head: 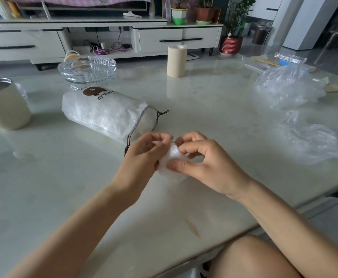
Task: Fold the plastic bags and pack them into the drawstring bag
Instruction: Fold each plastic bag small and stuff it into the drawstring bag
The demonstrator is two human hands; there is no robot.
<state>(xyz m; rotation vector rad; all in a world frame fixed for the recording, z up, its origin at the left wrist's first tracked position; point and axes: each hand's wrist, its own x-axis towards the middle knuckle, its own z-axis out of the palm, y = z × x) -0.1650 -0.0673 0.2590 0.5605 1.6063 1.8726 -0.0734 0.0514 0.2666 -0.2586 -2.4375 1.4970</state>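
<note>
Hands meet low over table (60, 187): L hand (144, 155) and R hand (204, 165) w/ a small white wad (170, 167) of folded plastic pinched between them. R thumb presses its near face and the other R fingers (192, 141) curl over the top; L fingers curl round its left edge. Both hands grip it, neither is free. Wad is compact, cloudy white, roughly oblong, long axis approx near-to-far; its near end sticks out below the R thumb. Prob the last tuck of this fold.

Key relation: pouch (108, 111) lies just beyond and left of the hands, on its side, long axis far-left to near-right, mouth end toward the hands. Hem is gathered; can't tell how far it's open. One cord (128, 142) hangs right by the L hand. So L hand is nearer the mouth and the wad needs only a short trip up-left. Likely L must spread the hem while R pushes in. Pouch looks plump, white crinkle showing through.

Farther right, well apart: two loose bags (288, 87) (312, 143), clear, crumpled, not yet folded
</note>
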